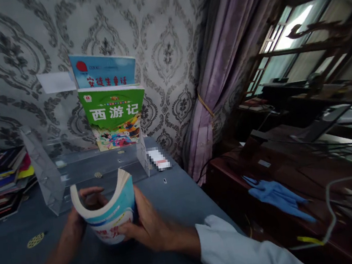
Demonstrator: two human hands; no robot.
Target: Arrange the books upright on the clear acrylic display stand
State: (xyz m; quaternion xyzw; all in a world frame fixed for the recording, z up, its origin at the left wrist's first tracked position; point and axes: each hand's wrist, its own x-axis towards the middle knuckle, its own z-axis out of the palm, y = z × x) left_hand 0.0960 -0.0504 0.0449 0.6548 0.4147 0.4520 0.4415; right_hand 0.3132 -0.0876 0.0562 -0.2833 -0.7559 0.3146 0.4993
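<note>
Bluish table [181, 201]; curled turquoise-and-white book [109, 220], seemingly softcover.

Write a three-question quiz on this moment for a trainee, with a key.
1. True or false: the left hand and the right hand both hold the bent book.
2. What is the main cover colour of the rear book, directly behind the green book: A) black; B) blue; C) yellow?
3. Fill in: the book stack lies on the ___ side of the picture.

Key: 1. true; 2. B; 3. left.
</note>
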